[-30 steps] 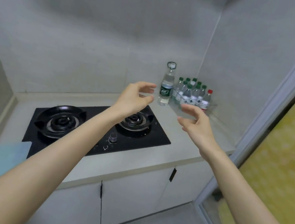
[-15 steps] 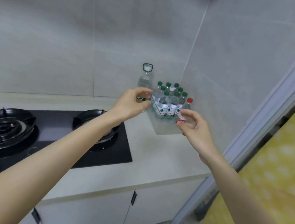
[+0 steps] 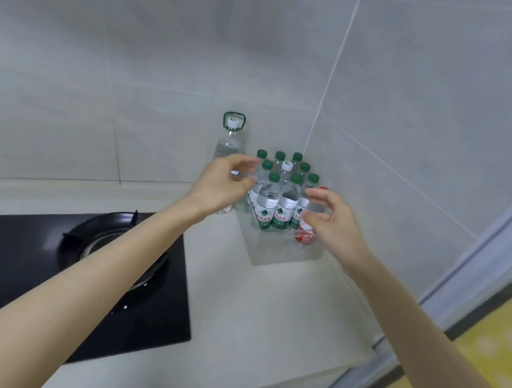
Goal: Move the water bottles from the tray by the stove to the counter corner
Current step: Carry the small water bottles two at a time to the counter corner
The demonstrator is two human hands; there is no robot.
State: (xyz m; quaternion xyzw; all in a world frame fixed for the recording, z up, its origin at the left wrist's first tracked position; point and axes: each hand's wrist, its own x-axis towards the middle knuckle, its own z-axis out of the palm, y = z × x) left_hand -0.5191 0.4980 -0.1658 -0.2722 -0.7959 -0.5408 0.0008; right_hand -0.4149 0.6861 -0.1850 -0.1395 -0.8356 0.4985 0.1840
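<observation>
Several small green-capped water bottles [image 3: 267, 201] and one red-capped bottle [image 3: 306, 235] stand packed in a clear tray [image 3: 271, 253] in the counter corner [image 3: 301, 164], right of the stove [image 3: 117, 275]. My left hand [image 3: 222, 184] hovers at the tray's left side, thumb and fingers curved with a gap between them. My right hand [image 3: 331, 222] is at the tray's right side, with finger and thumb spread around the red-capped bottle's shoulder. Whether either hand touches anything is unclear.
A taller bottle with a green carry loop [image 3: 231, 136] stands against the back wall, partly behind my left hand. Bare white counter [image 3: 258, 327] lies in front of the tray. A sliding door frame [image 3: 487, 269] borders the counter on the right.
My view has moved closer and to the right, toward the corner. Both hands have reached forward from above the stove to either side of the tray of bottles.
</observation>
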